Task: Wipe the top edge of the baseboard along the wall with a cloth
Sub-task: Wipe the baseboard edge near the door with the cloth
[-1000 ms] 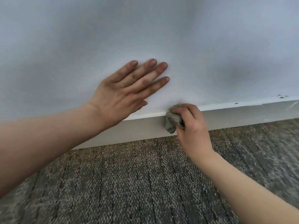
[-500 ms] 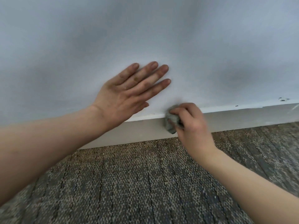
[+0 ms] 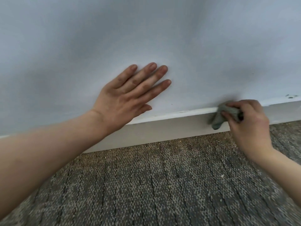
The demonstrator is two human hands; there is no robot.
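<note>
A white baseboard [image 3: 171, 128] runs across the foot of a pale grey-blue wall [image 3: 146, 38]. My right hand [image 3: 247, 121] grips a bunched grey-green cloth [image 3: 223, 115] and presses it against the baseboard's top edge at the right. A loose end of the cloth hangs down over the board's face. My left hand [image 3: 128, 98] lies flat on the wall above the baseboard, fingers spread, holding nothing.
Grey-brown patterned carpet [image 3: 162, 185] covers the floor up to the baseboard. A few small dark marks [image 3: 290, 96] dot the wall just above the board at the far right. My left forearm [image 3: 48, 147] crosses the lower left.
My right hand has slid the cloth to the right along the baseboard's top edge. My left hand stays flat on the wall.
</note>
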